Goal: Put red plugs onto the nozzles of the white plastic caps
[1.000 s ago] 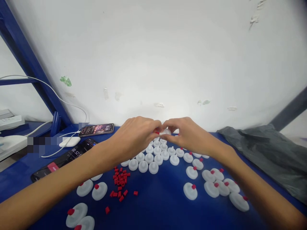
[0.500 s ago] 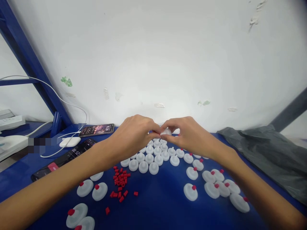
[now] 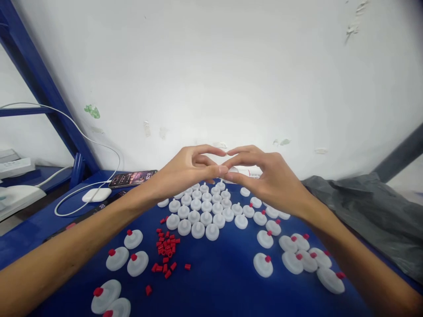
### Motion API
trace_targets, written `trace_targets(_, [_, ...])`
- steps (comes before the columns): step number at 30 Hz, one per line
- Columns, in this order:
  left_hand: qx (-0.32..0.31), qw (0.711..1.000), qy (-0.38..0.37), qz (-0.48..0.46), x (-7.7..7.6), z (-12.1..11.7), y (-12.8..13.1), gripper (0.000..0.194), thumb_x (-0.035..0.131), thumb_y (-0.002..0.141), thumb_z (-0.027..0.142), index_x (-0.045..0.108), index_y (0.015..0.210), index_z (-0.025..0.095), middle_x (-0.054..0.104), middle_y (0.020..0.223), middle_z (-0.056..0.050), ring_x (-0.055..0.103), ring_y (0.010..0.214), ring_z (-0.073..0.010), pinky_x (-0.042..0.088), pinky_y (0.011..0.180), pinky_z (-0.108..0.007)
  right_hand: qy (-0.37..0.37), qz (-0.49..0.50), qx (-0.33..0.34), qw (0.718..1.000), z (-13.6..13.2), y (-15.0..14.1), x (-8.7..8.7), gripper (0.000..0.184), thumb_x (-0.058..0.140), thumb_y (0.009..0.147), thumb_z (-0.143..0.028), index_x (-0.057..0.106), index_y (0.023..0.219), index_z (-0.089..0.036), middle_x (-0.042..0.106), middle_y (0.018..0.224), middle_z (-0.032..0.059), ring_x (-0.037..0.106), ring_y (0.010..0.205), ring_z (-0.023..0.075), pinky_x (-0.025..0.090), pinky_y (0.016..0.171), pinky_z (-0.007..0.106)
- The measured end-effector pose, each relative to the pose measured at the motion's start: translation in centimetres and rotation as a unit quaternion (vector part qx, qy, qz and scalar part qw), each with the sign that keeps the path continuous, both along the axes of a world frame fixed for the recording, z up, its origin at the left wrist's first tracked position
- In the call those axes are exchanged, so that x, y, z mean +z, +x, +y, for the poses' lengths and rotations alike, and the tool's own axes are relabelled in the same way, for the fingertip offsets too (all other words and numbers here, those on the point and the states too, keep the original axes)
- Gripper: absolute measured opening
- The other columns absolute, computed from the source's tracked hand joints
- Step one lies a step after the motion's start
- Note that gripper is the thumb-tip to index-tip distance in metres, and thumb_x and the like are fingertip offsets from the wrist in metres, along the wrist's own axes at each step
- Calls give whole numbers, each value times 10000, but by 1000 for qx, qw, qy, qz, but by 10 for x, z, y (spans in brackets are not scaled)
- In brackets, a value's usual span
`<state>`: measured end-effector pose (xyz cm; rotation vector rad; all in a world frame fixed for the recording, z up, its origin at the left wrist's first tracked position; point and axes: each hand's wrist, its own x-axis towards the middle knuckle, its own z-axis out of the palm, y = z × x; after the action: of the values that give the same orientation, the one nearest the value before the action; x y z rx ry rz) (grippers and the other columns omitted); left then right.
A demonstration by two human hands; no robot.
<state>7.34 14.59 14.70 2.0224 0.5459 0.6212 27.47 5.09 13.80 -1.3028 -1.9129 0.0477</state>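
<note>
My left hand [image 3: 198,167] and my right hand [image 3: 261,169] meet above the far part of the blue table, their fingertips touching. Between the thumb and fingers of my right hand, a white plastic disc [image 3: 233,169] shows in part. My left thumb presses at the same spot with its fingers curled behind; what it grips there is hidden. Below stand several white discs with upright stems [image 3: 197,230], bunched together. A heap of small red caps [image 3: 167,246] lies nearer, to the left. Discs with red caps on their stems [image 3: 263,264] lie to the right, others [image 3: 137,263] to the left.
A phone [image 3: 133,178], a white charger case [image 3: 97,194] and a white cable sit at the back left. My left forearm partly covers a second phone [image 3: 71,226]. Dark plastic sheeting [image 3: 360,207] lies on the right, and a white wall [image 3: 211,79] rises behind.
Both hands have risen slightly, and their index fingers have straightened into an arch with the tips meeting. The white disc between them is now less exposed. The pieces on the table have stayed put.
</note>
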Motion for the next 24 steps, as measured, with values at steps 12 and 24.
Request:
trace_targets(12, [-179,967,-173,-62,-11,2,6,180,734,886,249,767,1040,162,780,948,-58,754,967,-207,611,848,-326,3,19,63,998,-6,-11,0,112,733,899,-210,757,953,-305,733,1125,-9,666,1077,206,531,916,357])
trace_targets(24, [-11,926,197,322,-10,-2,-14,304,612,920,521,755,981,260,762,853,-23,694,691,-182,459,572,-276,-47,-16,-63,997,15,22,-5,183,685,917,-416,723,979,-248,741,1102,38,670,1041,235,509,891,381])
